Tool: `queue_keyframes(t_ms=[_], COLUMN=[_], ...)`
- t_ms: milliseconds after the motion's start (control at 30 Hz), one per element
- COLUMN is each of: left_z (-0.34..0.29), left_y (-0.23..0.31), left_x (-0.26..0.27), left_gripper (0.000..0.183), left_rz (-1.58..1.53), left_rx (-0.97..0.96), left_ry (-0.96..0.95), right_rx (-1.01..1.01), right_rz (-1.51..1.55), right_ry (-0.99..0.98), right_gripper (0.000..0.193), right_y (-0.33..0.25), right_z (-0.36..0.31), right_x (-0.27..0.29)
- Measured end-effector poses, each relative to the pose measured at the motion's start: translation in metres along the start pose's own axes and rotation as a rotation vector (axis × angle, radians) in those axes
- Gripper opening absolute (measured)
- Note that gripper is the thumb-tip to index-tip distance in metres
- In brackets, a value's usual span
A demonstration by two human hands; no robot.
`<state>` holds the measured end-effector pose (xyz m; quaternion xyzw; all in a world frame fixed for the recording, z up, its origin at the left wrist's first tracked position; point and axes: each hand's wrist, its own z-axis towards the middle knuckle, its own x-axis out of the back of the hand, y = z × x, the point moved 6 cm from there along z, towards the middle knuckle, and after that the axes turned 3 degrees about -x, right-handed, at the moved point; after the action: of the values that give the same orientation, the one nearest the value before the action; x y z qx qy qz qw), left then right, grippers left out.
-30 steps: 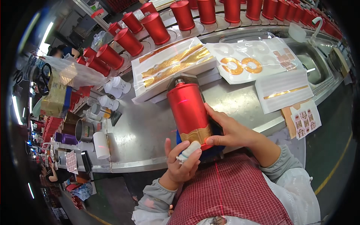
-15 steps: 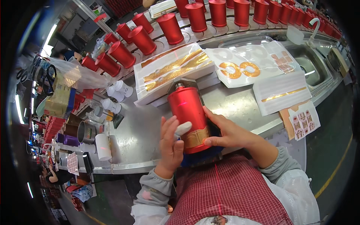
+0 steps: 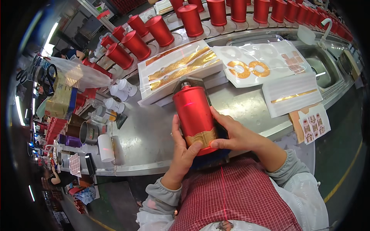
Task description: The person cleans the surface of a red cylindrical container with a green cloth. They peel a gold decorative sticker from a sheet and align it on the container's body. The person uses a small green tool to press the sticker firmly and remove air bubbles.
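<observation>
Change: my left hand (image 3: pixel 184 148) moved up onto the red bottle (image 3: pixel 194 113) — thumb now pressing its gold label (image 3: pixel 200 138).
Grip: my right hand (image 3: pixel 233 134) clasps the bottle too — both hands grasping.

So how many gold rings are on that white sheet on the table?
2. The left gold ring and the right gold ring lie side by side on the white sticker sheet, beyond the held red bottle. None seems hidden.

Factory assembly line: red canisters (image 3: pixel 192 19) rowed along conveyor, gold sticker sheets (image 3: pixel 179 67), steel workbench (image 3: pixel 154 131).
</observation>
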<state>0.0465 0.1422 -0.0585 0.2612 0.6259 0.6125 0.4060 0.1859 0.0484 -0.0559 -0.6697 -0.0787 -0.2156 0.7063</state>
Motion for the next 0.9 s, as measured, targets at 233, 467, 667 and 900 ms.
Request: queue_keyframes(t_ms=[233, 467, 667, 900], left_z=[0.001, 0.002, 0.002, 0.003], left_y=[-0.001, 0.006, 0.001, 0.007], left_x=[-0.001, -0.002, -0.003, -0.011], left_gripper=[0.105, 0.109, 0.101, 0.096], left_rz=[0.044, 0.03, 0.11, 0.137], left_rx=[-0.057, -0.055, -0.071, -0.078], left_ry=[-0.002, 0.0, 0.081, 0.133], right_rx=[0.004, 0.04, 0.052, 0.028], right_rz=[0.019, -0.055, 0.004, 0.017], right_ry=[0.001, -0.013, 0.006, -0.01], right_gripper=[0.107, 0.106, 0.107, 0.108], right_y=[-0.001, 0.005, -0.004, 0.004], right_z=[-0.002, 0.0, 0.001, 0.003], right_x=[0.003, -0.004, 0.001, -0.002])
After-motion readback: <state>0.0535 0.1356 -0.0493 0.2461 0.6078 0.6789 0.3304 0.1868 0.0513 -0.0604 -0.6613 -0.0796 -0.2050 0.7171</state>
